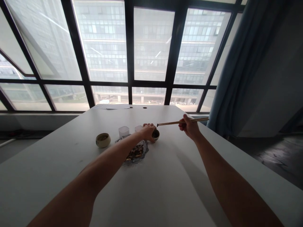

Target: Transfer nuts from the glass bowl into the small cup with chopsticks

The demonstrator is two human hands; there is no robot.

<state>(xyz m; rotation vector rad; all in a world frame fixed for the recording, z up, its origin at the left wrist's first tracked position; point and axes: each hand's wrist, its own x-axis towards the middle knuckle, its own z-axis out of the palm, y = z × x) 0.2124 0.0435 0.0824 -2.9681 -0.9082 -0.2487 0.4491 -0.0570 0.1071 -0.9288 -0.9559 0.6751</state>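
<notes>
My left hand (149, 131) is wrapped round a small ceramic cup (156, 135) that tilts toward the right, with dark contents in its mouth. In my right hand (187, 125) is a pair of wooden chopsticks (171, 123), held level and pointing left. Their tips pinch a small dark piece (157, 125) just above the cup, apart from it. Under my left forearm lies a crumpled silvery foil or plastic wrap (132, 162) bearing a heap of brown, dried-looking pieces (138, 152), partly hidden by the arm.
A second, similar cup (103, 140) stands upright at the left. Behind the heap are two clear plastic containers, one (123, 131) left and one (138, 128) beside my hand. Papers (112, 107) lie at the white table's (161, 189) far end. A blue curtain (233, 82) hangs right.
</notes>
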